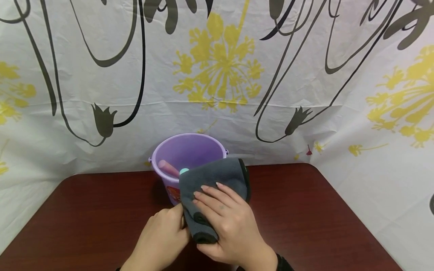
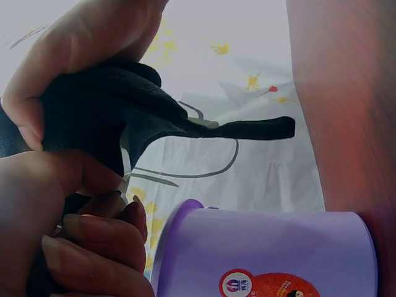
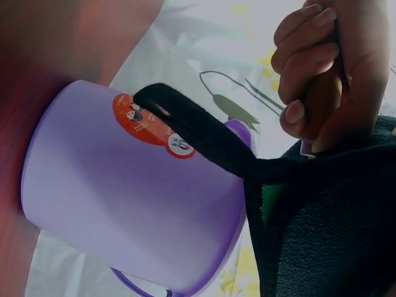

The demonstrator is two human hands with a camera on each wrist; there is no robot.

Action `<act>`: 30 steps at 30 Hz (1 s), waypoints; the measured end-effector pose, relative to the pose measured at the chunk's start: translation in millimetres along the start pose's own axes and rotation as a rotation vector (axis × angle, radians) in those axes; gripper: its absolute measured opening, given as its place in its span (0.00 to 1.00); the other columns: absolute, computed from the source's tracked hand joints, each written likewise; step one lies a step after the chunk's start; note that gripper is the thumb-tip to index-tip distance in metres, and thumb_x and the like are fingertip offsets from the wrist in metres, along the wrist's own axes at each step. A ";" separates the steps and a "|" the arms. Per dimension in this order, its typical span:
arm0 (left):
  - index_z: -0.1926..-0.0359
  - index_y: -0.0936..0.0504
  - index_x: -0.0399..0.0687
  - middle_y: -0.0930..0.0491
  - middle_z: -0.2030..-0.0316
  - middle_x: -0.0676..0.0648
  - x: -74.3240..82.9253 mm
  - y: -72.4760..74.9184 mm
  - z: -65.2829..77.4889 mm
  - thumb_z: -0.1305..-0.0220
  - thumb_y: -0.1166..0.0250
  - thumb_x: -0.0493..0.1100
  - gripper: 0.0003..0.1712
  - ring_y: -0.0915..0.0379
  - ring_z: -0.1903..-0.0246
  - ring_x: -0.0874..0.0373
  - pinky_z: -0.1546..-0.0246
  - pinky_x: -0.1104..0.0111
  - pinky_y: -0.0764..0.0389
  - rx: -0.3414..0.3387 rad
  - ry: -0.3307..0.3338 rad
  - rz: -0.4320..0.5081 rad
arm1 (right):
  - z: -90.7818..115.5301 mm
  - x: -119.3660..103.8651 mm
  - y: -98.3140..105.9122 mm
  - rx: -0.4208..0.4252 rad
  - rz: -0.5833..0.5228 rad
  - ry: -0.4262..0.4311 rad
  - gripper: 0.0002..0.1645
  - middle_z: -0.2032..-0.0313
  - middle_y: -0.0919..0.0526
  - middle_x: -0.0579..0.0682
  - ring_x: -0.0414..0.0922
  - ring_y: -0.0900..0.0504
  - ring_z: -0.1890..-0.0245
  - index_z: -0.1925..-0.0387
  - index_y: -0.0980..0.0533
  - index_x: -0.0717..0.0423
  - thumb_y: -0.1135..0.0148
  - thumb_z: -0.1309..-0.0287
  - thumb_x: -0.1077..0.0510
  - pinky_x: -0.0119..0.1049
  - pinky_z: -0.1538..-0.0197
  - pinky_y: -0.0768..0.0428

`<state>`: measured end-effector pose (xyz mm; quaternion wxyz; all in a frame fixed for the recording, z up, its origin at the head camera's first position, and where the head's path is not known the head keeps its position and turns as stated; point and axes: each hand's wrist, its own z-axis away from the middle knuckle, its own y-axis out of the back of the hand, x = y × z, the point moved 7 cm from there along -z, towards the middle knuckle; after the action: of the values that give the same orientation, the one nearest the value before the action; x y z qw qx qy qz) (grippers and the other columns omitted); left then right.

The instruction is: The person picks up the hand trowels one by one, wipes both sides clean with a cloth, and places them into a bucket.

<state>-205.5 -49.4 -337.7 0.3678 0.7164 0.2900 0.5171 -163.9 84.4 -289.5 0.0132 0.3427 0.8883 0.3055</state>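
A dark grey towel [image 1: 213,180] with black edging is folded over in front of the bucket. My right hand [image 1: 230,222] lies across it, fingers on top and thumb beneath, gripping the cloth. My left hand [image 1: 166,233] has its fingers curled round a narrow, handle-like object [image 3: 322,102] at the towel's left edge. Most of that object is hidden by fingers and cloth, so its kind cannot be told. In the right wrist view, a loop of black edging [image 3: 192,127] hangs towards the bucket, and a green patch [image 3: 272,198] shows within the folds.
The purple bucket [image 1: 161,148] stands at the table's back edge, a red-orange sticker [image 3: 142,124] on its side. Inside leans a pink rod [image 1: 168,168]; a teal tip [image 1: 184,171] shows beside the towel. Behind the dark red table [image 1: 112,214] hangs a patterned white cloth [image 1: 152,120].
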 end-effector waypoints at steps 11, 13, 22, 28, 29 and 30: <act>0.74 0.25 0.66 0.34 0.86 0.64 6.4 9.6 -0.4 0.38 0.33 0.48 0.11 0.34 0.81 0.71 0.75 0.69 0.29 0.035 -0.012 -0.004 | 0.6 14.1 6.1 0.025 -0.016 -0.058 0.27 0.52 0.11 0.45 0.44 0.15 0.44 0.54 0.14 0.54 0.40 0.52 0.44 0.46 0.35 0.25; 0.78 0.29 0.65 0.39 0.87 0.63 7.0 10.9 0.1 0.38 0.34 0.48 0.14 0.39 0.83 0.70 0.77 0.71 0.33 0.039 -0.012 -0.005 | 0.7 17.5 7.1 0.040 -0.010 -0.071 0.27 0.53 0.10 0.46 0.44 0.14 0.45 0.55 0.14 0.55 0.39 0.56 0.46 0.47 0.35 0.25; 0.81 0.35 0.62 0.44 0.87 0.60 5.2 12.0 1.2 0.37 0.34 0.51 0.21 0.44 0.85 0.69 0.80 0.72 0.38 0.042 0.010 -0.014 | 4.5 36.5 14.6 0.080 -0.022 -0.188 0.28 0.53 0.10 0.47 0.47 0.14 0.45 0.55 0.14 0.56 0.38 0.65 0.55 0.45 0.33 0.26; 0.82 0.36 0.62 0.45 0.87 0.61 6.6 13.2 2.5 0.37 0.34 0.51 0.22 0.45 0.85 0.69 0.80 0.73 0.39 0.060 -0.011 -0.020 | 6.3 47.3 25.1 0.155 -0.012 -0.240 0.27 0.55 0.10 0.49 0.50 0.13 0.47 0.56 0.14 0.57 0.44 0.63 0.60 0.46 0.36 0.23; 0.82 0.36 0.62 0.45 0.87 0.61 7.0 13.5 2.8 0.37 0.33 0.52 0.22 0.45 0.85 0.70 0.80 0.73 0.39 0.065 -0.014 -0.022 | 6.5 48.7 26.7 0.170 -0.012 -0.246 0.27 0.55 0.10 0.49 0.51 0.13 0.47 0.57 0.13 0.57 0.46 0.63 0.60 0.46 0.38 0.22; 0.82 0.36 0.62 0.45 0.87 0.61 7.3 13.8 3.1 0.37 0.33 0.52 0.22 0.45 0.85 0.70 0.80 0.73 0.39 0.068 -0.015 -0.024 | 6.7 49.8 28.2 0.182 -0.015 -0.252 0.26 0.55 0.10 0.49 0.52 0.13 0.48 0.58 0.13 0.56 0.46 0.63 0.61 0.45 0.38 0.22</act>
<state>-199.9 -52.0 -323.0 0.3515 0.7289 0.3132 0.4971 -183.5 135.0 -270.1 0.0960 0.3715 0.9061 0.1783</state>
